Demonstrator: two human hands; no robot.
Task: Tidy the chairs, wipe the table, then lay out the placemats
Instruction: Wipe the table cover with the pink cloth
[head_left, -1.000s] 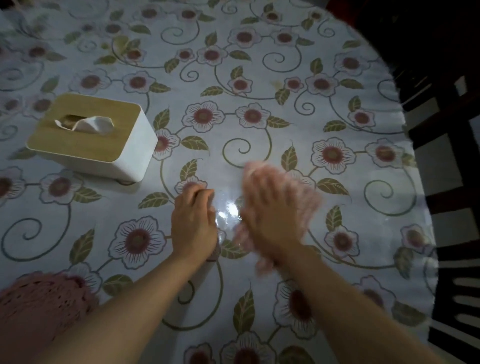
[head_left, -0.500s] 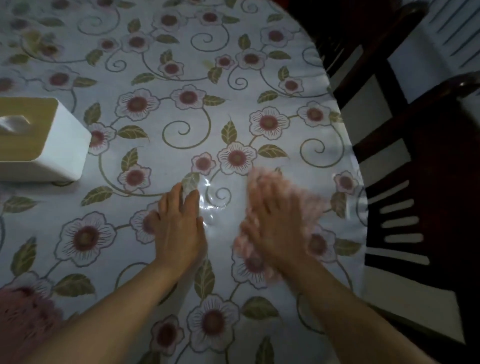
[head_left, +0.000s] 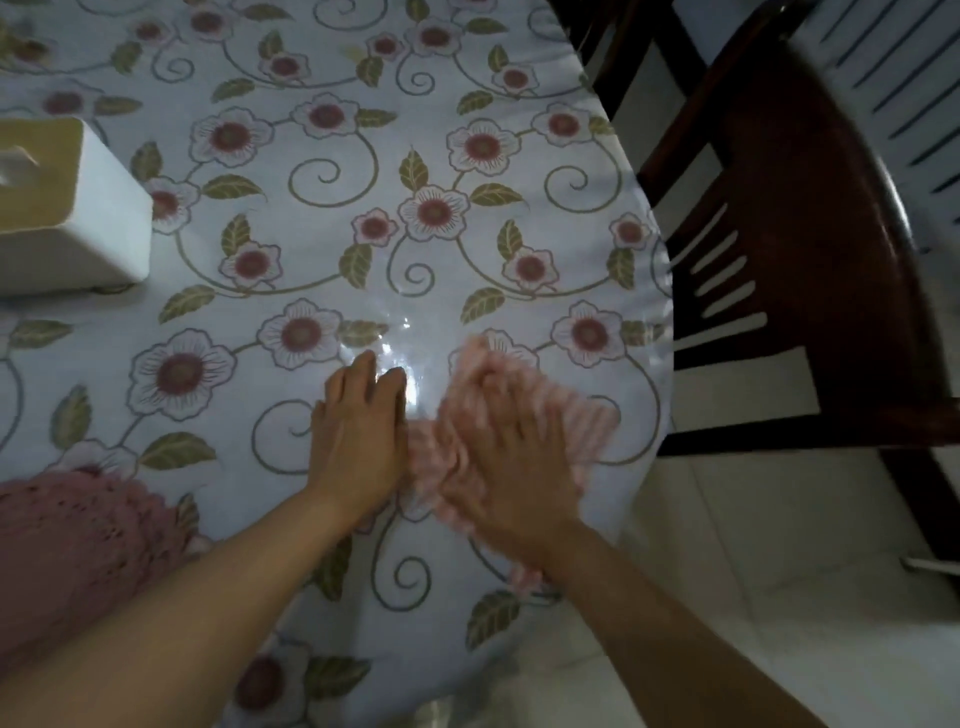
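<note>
A table (head_left: 322, 218) with a glossy floral cover fills the view. My right hand (head_left: 511, 467) lies flat on a fluffy pink cloth (head_left: 587, 426) near the table's right edge, fingers straight, blurred by motion. My left hand (head_left: 361, 431) rests flat on the cover just left of the cloth, fingers together. A pink crocheted placemat (head_left: 72, 530) lies at the lower left, partly under my left forearm. A dark wooden chair (head_left: 810, 260) stands close against the table's right side.
A white tissue box (head_left: 78, 208) with a wooden lid stands at the left edge of the view. Pale floor tiles (head_left: 727, 597) show at the lower right, beyond the table's curved edge.
The view has shifted right, so the tissue box slid toward the left edge and the chair came into sight. My right hand with the cloth has moved nearer the table's right edge.
</note>
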